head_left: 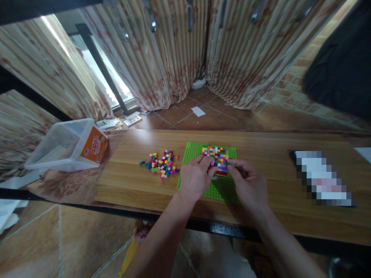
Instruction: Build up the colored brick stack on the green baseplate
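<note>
A green studded baseplate (189,150) lies on the wooden table, with a dense patch of coloured toy bricks (216,151) on it. My left hand (197,175) is over the plate's left half, its thumb and fingers closed at the left side of the patch. From the other side, my right hand (251,183) has thumb and index finger pinched against the right side of the patch. Lavender and red bricks show between the fingertips. Whether a loose brick is in either pinch is hidden. Left of the plate, many loose small bricks (164,164) are scattered in a pile.
A clear plastic bin (63,143) with an orange label is tipped at the table's left end. To the right lies a dark-edged device with a blurred screen (321,177). The wooden tabletop (127,154) has a dark front edge. Striped curtains (174,58) hang behind.
</note>
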Tool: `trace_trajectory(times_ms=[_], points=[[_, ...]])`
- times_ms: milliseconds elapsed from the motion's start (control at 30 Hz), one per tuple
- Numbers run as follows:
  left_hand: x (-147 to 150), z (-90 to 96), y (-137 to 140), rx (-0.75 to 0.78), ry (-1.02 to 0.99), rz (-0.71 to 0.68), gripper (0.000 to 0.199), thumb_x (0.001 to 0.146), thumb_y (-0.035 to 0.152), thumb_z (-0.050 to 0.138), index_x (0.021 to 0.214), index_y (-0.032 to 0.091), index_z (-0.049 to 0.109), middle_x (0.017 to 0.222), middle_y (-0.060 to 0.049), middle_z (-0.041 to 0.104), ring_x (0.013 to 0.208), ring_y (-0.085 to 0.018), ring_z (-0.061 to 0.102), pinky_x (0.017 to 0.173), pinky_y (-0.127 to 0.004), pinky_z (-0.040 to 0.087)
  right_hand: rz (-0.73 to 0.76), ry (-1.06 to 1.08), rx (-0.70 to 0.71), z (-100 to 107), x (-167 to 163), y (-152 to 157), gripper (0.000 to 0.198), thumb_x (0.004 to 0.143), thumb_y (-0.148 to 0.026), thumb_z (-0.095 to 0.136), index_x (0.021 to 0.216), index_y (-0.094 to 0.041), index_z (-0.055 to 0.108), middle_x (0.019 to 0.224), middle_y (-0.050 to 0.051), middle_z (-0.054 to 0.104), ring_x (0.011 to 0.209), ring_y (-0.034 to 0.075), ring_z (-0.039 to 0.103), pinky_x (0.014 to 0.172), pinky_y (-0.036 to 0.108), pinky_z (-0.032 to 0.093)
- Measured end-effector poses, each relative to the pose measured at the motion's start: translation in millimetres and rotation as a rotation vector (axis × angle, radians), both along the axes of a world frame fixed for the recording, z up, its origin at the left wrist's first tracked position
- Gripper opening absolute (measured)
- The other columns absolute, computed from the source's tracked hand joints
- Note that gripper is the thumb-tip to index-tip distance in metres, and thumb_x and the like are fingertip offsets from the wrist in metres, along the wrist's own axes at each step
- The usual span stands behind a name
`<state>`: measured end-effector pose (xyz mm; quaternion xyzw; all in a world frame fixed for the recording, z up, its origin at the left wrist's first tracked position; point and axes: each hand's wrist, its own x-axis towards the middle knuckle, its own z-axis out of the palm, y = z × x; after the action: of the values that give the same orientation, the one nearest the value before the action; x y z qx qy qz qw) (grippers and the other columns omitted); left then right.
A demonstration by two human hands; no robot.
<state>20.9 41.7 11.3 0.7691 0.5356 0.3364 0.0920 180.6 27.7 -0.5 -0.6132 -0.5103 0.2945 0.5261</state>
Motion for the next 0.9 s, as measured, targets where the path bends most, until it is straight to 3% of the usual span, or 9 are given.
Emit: trace_trajectory(times_ms=[200,367,633,900], points=[[0,3.1,-2,-0.05,-0.006,0.005,0.012,0.091,0.022,0.065,0.103,0.022,0.066,0.089,-0.001,0.072,0.087,-0.018,0.068,0.08,-0.03,0.054,0.0,0.01,-0.023,-2,1,0,0.023,0.081,-0.037,0.068,0.094,-0.02,0.076,0.096,0.007,0.075,0.088,0.022,0.068,0.086,0.041,0.053],[-2,3.1,-7,-0.053,-0.067,-0.048,0.026,0.09,0.013,0.061,0.115,0.021,0.062,0.096,-0.003,0.073,0.092,-0.019,0.069,0.084,-0.032,0.056,0.007,-0.066,0.025,-4,2,-1,0.022,0.085,-0.036,0.065,0.097,-0.021,0.074,0.098,0.007,0.074,0.088,0.022,0.068,0.084,0.041,0.054],[-10,5.9,-10,-0.111,-0.265,-0.081,0.032,0.089,0.01,0.058,0.118,0.022,0.062,0.094,-0.002,0.073,0.087,-0.016,0.07,0.083,-0.029,0.057,0.125,-0.485,0.315,8,-9,-10,0.023,0.095,-0.032,0.055,0.11,-0.027,0.072,0.129,0.01,0.059,0.11,0.024,0.061,0.098,0.047,0.051],[-17,6.2,-3,-0.118,-0.324,0.151,0.023,0.085,0.009,0.059,0.105,0.019,0.064,0.089,-0.001,0.071,0.07,-0.013,0.064,0.071,-0.026,0.053,0.158,-0.681,0.374,1,-10,-7,0.025,0.095,-0.029,0.056,0.115,-0.029,0.071,0.138,0.01,0.053,0.123,0.029,0.054,0.101,0.053,0.047]])
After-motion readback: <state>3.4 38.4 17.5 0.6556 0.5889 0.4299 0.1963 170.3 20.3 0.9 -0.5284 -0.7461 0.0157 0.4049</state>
